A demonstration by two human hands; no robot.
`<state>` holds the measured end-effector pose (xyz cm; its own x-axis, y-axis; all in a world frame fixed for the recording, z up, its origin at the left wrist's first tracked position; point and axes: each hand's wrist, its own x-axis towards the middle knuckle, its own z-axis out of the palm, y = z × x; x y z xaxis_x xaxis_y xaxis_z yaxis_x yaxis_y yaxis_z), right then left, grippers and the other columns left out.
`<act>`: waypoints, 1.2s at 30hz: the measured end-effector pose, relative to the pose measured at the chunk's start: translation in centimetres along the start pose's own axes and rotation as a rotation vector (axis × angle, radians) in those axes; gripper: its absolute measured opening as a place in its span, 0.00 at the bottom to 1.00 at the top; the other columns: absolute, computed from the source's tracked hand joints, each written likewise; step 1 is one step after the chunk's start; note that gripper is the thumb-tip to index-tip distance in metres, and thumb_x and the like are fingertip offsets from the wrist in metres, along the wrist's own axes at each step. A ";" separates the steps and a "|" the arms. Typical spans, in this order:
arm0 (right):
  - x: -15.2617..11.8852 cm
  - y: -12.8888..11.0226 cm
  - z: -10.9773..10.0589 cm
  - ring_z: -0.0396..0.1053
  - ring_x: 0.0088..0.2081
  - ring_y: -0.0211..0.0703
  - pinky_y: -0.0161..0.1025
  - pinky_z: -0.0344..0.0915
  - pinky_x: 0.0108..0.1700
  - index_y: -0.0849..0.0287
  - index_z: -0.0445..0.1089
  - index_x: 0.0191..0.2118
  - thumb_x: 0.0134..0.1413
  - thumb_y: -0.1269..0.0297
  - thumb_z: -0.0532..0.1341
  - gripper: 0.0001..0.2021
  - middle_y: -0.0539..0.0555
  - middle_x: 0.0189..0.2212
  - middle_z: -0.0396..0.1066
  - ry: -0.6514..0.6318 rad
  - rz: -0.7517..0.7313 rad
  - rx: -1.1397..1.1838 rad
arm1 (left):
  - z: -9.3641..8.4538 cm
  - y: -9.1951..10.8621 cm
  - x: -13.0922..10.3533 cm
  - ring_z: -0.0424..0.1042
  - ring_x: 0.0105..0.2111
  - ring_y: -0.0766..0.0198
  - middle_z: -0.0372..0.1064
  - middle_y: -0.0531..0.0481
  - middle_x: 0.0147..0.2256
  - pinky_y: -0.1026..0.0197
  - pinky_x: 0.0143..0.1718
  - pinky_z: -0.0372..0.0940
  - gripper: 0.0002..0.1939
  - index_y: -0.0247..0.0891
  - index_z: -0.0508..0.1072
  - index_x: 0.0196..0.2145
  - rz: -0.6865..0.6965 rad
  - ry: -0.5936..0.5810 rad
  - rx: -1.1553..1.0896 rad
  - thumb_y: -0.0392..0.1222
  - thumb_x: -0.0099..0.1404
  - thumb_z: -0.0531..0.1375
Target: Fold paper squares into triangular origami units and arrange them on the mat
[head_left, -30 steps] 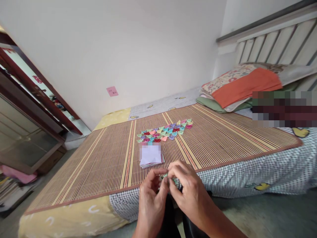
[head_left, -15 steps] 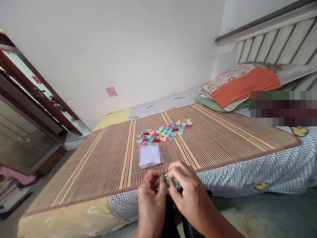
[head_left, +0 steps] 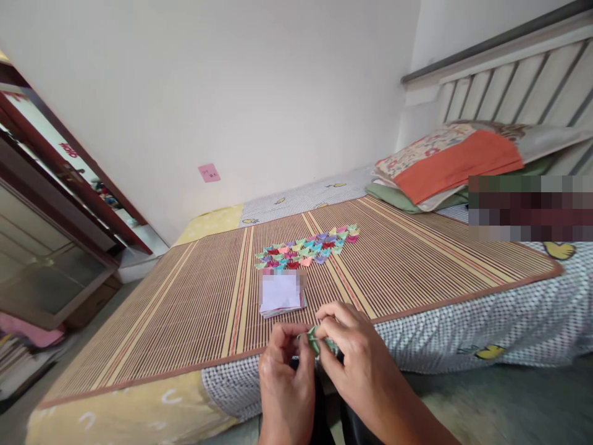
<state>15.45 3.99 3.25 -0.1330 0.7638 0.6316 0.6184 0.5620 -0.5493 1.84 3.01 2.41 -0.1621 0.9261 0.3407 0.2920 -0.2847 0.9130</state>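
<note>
A small piece of folded green paper (head_left: 313, 337) is held between both hands, above the near edge of the bed. My left hand (head_left: 288, 371) pinches its left side between thumb and index finger. On its right side, my right hand (head_left: 348, 346) grips it with thumb and fingertips, which hide part of the folds. Just beyond the hands lies a stack of paper sheets (head_left: 280, 293) with a pale lilac one on top. Behind that stack, several small folded paper shapes (head_left: 306, 250) in many colours are laid out in slanting rows.
A striped bamboo mat (head_left: 185, 309) covers most of the bed. Pillows (head_left: 458, 164) with an orange band lie at the right by the white headboard (head_left: 519, 86). A pink note (head_left: 209, 173) sticks to the wall. A cabinet (head_left: 41, 241) stands at the left.
Both hands keep hold of the green paper and have shifted only slightly. The right fingers have moved a little on the folds. The view has tilted a touch.
</note>
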 end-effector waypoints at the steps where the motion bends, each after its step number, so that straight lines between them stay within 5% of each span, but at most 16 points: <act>1: 0.1 0.1 0.0 0.71 0.39 0.53 0.51 0.70 0.42 0.57 0.64 0.31 0.51 0.85 0.59 0.13 0.57 0.39 0.72 -0.008 0.005 -0.010 | 0.1 0.0 -0.1 0.76 0.28 0.60 0.77 0.48 0.29 0.62 0.33 0.72 0.07 0.39 0.77 0.34 0.014 0.003 0.007 0.44 0.68 0.64; 10: -0.3 0.3 0.2 0.71 0.40 0.52 0.50 0.70 0.43 0.57 0.65 0.31 0.55 0.85 0.59 0.13 0.57 0.39 0.72 -0.041 0.018 0.013 | -0.1 0.0 -0.3 0.74 0.29 0.62 0.75 0.49 0.29 0.63 0.33 0.69 0.13 0.39 0.77 0.36 -0.005 -0.019 -0.007 0.50 0.72 0.61; 17: -0.2 0.5 -0.7 0.71 0.40 0.48 0.46 0.69 0.43 0.57 0.62 0.29 0.57 0.86 0.58 0.15 0.55 0.39 0.71 -0.025 0.026 0.144 | -1.1 -0.5 0.4 0.78 0.43 0.52 0.80 0.39 0.43 0.52 0.48 0.72 0.24 0.37 0.80 0.54 -0.459 -0.295 -0.600 0.57 0.71 0.60; 20: -0.3 0.5 -0.2 0.71 0.41 0.49 0.47 0.69 0.44 0.58 0.63 0.28 0.55 0.86 0.59 0.15 0.55 0.39 0.72 -0.003 0.035 0.142 | -0.6 -0.4 0.2 0.74 0.55 0.45 0.77 0.35 0.53 0.46 0.58 0.66 0.24 0.38 0.80 0.56 -0.528 -0.375 -0.749 0.55 0.72 0.61; 28: -0.5 0.7 0.6 0.71 0.44 0.51 0.50 0.69 0.47 0.58 0.71 0.34 0.60 0.84 0.59 0.13 0.57 0.44 0.74 0.039 0.022 0.094 | 1.0 -0.3 -0.6 0.67 0.62 0.38 0.76 0.36 0.57 0.37 0.65 0.57 0.23 0.41 0.83 0.52 -0.567 -0.207 -0.831 0.56 0.64 0.68; 36: -0.9 1.3 1.1 0.69 0.43 0.50 0.48 0.66 0.46 0.58 0.67 0.30 0.54 0.87 0.61 0.14 0.55 0.40 0.73 0.021 0.056 0.175 | 1.1 -0.1 -0.3 0.72 0.58 0.46 0.78 0.38 0.52 0.48 0.62 0.64 0.19 0.36 0.82 0.52 -0.612 -0.321 -0.993 0.48 0.67 0.67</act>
<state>15.48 4.42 1.38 -0.0847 0.7896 0.6078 0.4803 0.5668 -0.6694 2.92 3.09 1.97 0.2621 0.9532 -0.1508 -0.6253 0.2868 0.7258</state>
